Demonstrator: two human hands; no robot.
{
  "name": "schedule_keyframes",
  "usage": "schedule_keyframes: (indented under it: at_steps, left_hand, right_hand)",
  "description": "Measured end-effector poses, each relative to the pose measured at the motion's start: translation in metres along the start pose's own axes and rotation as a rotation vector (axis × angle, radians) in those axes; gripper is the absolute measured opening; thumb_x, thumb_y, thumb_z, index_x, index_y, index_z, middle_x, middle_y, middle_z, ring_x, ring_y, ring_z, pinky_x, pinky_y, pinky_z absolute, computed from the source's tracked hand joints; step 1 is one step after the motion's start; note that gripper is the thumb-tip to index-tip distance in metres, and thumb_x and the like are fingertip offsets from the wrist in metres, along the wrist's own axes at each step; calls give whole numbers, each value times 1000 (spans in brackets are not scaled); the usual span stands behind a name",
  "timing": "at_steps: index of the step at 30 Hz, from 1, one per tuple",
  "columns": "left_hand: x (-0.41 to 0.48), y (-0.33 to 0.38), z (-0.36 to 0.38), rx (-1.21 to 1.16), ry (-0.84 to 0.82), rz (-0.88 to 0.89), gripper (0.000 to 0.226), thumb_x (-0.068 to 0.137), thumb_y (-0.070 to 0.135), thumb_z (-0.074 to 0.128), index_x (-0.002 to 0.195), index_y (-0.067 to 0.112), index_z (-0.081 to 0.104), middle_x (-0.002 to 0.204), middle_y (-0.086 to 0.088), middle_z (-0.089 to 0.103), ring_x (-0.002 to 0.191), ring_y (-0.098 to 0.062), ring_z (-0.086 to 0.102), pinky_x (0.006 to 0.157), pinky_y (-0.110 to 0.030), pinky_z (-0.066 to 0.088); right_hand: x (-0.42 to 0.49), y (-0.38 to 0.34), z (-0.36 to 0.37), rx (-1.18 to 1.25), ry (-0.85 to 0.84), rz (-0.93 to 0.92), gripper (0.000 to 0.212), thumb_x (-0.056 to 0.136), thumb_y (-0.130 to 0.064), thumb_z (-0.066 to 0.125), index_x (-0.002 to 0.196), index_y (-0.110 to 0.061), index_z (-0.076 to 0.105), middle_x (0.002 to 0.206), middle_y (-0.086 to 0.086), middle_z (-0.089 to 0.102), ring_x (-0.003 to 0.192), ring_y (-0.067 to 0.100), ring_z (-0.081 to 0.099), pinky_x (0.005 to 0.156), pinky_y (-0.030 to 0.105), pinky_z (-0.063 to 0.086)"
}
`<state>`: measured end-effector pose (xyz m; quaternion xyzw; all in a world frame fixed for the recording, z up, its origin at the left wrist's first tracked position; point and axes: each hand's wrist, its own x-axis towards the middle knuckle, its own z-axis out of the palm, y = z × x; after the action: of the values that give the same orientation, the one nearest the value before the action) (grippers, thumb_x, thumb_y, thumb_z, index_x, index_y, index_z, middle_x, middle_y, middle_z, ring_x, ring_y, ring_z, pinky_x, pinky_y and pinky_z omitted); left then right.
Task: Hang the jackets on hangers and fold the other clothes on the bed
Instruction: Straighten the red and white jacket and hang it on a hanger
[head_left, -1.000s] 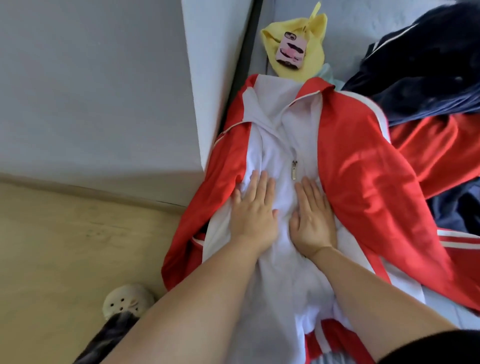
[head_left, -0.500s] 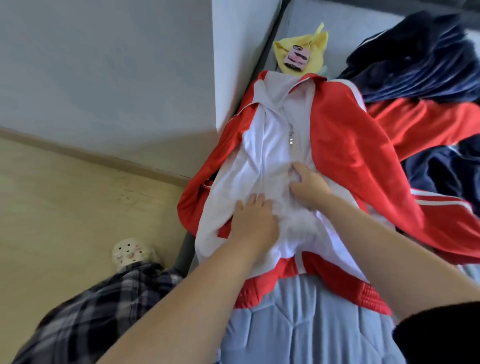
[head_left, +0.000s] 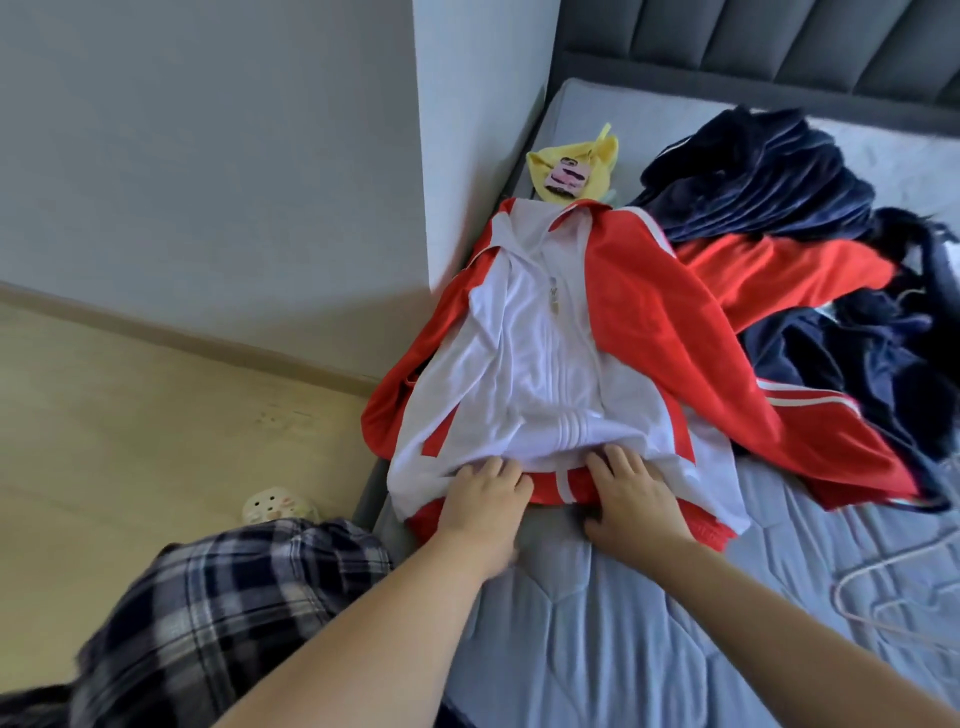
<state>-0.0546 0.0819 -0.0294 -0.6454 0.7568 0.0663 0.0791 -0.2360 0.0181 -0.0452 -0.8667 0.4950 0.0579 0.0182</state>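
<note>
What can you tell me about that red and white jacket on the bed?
The jacket is a smooth, sporty zip-up: white front, red sleeves and hem band, white stripes. It lies front up, zipped to the chest, on the blue-grey bed, collar toward the headboard. The left hand and right hand rest on its hem. A red garment and navy clothes lie against one sleeve.

Left hand (head_left: 483, 501) palm down, fingers together and reaching forward, right hand (head_left: 631, 499) just beside it, palm down, fingers spread, thumb angled inward, both wrists straight, bare left forearm (head_left: 363, 623) and right forearm (head_left: 779, 597) stretched forward, converging toward the hands
</note>
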Motion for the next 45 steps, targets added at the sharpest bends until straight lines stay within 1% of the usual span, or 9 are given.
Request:
schedule_keyframes:
  at_steps: [5, 10, 15, 19, 27, 32, 38, 42, 45]
  left_hand:
    - [2, -12, 2, 66, 172, -205, 35, 80, 4, 60, 115, 11, 54, 114, -11, 52, 107, -30, 51, 83, -40, 45]
    - [2, -44, -12, -416, 58, -235, 18, 78, 8, 52, 78, 24, 60, 86, 1, 59, 87, -25, 57, 61, -27, 35]
    - [-6, -71, -45, -565, -328, -182, 18, 71, 5, 50, 57, 14, 54, 58, -5, 51, 61, -24, 54, 44, -22, 33]
    - [-15, -51, -39, -292, -765, -58, 25, 79, 34, 67, 91, 12, 68, 98, -8, 69, 81, -23, 62, 69, -30, 49]
    - [-15, -34, -30, -618, -470, -117, 59, 77, 70, 55, 82, 13, 70, 78, -3, 67, 73, -20, 63, 70, -30, 46]
    - [-3, -12, -11, -305, -74, 104, 64, 91, 56, 44, 147, 28, 30, 155, 0, 24, 143, -21, 17, 114, -38, 18]
    - [2, 10, 17, -119, -131, 46, 72, 96, 55, 29, 152, 26, -6, 159, -3, -15, 145, -24, -18, 115, -52, -7]
    - [4, 25, 23, -146, -126, 8, 71, 98, 54, 27, 151, 25, -9, 159, -1, -18, 144, -22, -22, 116, -50, -6]
    - [6, 42, 23, -211, -87, -2, 67, 99, 50, 27, 152, 25, -4, 160, -2, -13, 146, -22, -16, 117, -49, -1]
  right_hand:
    - [15, -11, -5, -35, 60, 34, 37, 72, -5, 69, 108, -9, 61, 106, 9, 61, 99, 29, 61, 77, 38, 51]
    - [28, -3, -34, 118, -180, 55, 21, 80, -17, 58, 101, -19, 64, 108, 5, 65, 102, 26, 60, 78, 30, 46]
    - [31, 17, -77, 351, -441, 23, 16, 68, -4, 60, 57, -14, 57, 50, -6, 51, 57, 12, 50, 49, 23, 35]
    - [12, -2, -71, 141, -803, -161, 15, 77, -23, 66, 89, -18, 72, 75, -4, 66, 74, 15, 59, 67, 22, 43]
    - [-2, -4, -51, 269, -769, -199, 34, 90, -54, 53, 97, -23, 66, 90, -6, 63, 81, 9, 54, 74, 22, 40]
    - [-13, 16, -44, 168, -970, 120, 60, 96, -56, 35, 72, -11, 64, 63, 2, 65, 51, 15, 62, 57, 27, 50]
    - [-23, 16, -9, 98, 132, 105, 28, 88, -17, 42, 106, -9, 61, 107, 10, 60, 105, 34, 56, 85, 41, 46]
    - [-36, 24, 20, 123, -164, 101, 51, 98, -27, 33, 148, -19, 23, 156, 3, 17, 145, 22, 10, 114, 48, 16]
    - [-35, 31, 19, 406, -2, 146, 46, 95, -19, 43, 141, -14, 41, 150, 5, 34, 140, 21, 27, 113, 34, 23]
